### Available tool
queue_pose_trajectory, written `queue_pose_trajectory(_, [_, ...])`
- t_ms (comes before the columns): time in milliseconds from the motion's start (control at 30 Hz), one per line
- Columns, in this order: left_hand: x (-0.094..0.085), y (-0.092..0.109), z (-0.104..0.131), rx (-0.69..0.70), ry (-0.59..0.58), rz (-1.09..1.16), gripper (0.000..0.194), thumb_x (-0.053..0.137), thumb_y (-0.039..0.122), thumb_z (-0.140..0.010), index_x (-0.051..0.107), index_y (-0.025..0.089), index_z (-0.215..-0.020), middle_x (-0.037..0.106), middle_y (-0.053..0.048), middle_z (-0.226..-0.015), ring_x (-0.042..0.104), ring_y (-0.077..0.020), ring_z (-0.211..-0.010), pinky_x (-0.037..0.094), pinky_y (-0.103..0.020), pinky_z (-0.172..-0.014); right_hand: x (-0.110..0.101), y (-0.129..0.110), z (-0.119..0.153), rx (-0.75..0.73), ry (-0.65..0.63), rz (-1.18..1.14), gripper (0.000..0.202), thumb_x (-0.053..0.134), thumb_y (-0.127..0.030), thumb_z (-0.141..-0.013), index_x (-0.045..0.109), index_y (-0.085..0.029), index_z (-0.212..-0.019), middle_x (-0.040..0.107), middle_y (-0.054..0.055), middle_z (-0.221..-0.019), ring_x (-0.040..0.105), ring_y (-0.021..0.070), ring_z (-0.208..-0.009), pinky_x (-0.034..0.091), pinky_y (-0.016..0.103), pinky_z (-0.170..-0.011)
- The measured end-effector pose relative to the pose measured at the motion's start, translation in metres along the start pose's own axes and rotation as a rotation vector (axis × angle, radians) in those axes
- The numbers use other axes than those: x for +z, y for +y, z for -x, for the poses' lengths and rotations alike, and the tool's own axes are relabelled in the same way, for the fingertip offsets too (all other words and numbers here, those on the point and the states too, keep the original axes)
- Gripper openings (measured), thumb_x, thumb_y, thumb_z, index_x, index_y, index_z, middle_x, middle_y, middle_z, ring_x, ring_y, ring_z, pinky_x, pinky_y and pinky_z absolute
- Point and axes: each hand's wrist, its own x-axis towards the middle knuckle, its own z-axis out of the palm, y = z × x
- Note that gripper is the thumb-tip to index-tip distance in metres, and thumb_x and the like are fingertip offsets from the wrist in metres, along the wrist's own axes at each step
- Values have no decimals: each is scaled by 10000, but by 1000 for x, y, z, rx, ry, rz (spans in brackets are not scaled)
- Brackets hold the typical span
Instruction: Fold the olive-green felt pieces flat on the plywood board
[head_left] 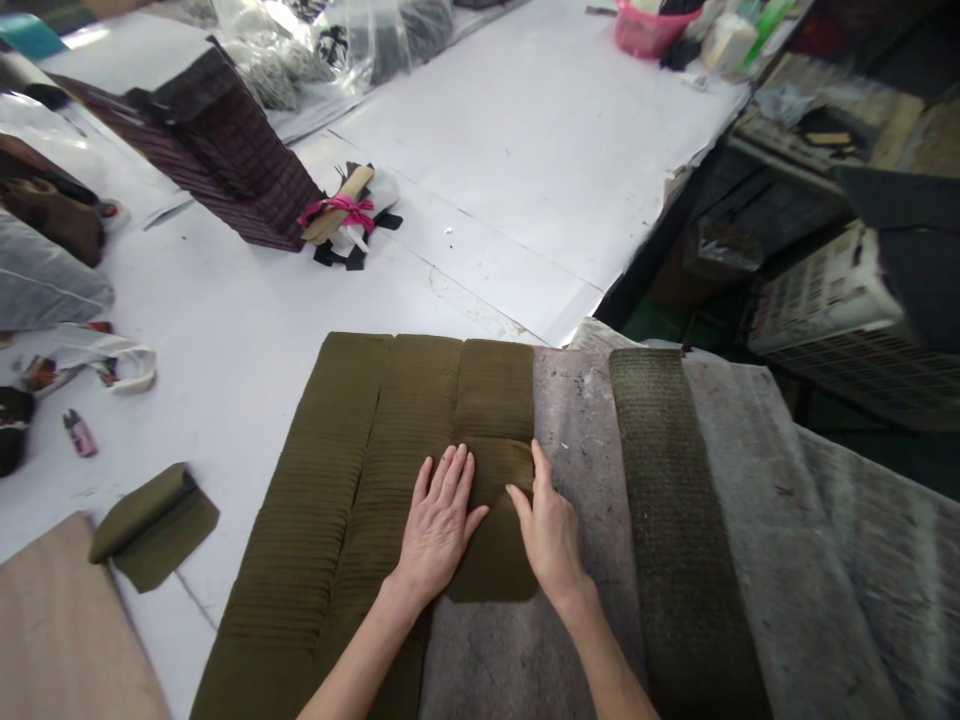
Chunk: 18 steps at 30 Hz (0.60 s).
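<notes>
Touching olive fabric (496,560), left hand (437,528) spread flat, right hand (551,530) at its edge, grip unclear, open grey cloth (576,415) rightward

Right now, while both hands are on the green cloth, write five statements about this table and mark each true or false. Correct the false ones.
1. The left hand lies flat on the olive-green cloth pieces. True.
2. The right hand is gripping the small pink tool. False: the right hand is at the cloth's edge; the tool lies on the white table, far to the left.
3. A dark ribbed strip lies to the right of both hands. True.
4. The pink basket stands between the hands. False: the basket is at the table's far end.
5. A pink tie goes around a bundle of scraps. True.
</notes>
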Motion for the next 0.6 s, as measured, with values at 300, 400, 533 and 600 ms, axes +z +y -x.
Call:
queue_pose_trajectory(300, [4, -1, 1, -4, 31, 15, 625, 425, 374, -922, 245, 113, -1462, 283, -136, -1510, 249, -266, -1401, 224, -489, -1144, 1, 0, -3, -12, 23, -68, 649, 448, -249, -908, 161, -131, -1479, 718, 126, -930, 706, 260, -788, 534, 323, -666])
queue_pose_trajectory(400, [5, -2, 2, 0, 42, 4, 627, 431, 370, -921, 245, 111, -1461, 289, -132, -1509, 253, -261, -1399, 231, -480, -1145, 3, 3, -3, -8, 16, -149, 650, 435, -243, -908, 149, -133, -1481, 710, 135, -967, 697, 261, -856, 533, 340, -716])
queue_pose_trajectory(533, [5, -3, 2, 6, 54, -5, 628, 438, 364, -918, 243, 117, -1462, 286, -125, -1512, 258, -256, -1398, 241, -470, -1143, 4, 5, -4, 32, 7, -291, 646, 444, -260, -899, 173, -163, -1477, 699, 132, -1017, 687, 251, -906, 530, 343, -742])
queue_pose_trajectory(600, [5, -3, 1, 6, 55, -2, 623, 438, 355, -919, 242, 120, -1462, 290, -122, -1511, 254, -255, -1400, 234, -472, -1145, 3, 4, -4, 47, 2, -351, 654, 453, -263, -891, 177, -169, -1476, 690, 136, -1050, 677, 246, -941, 526, 344, -765])
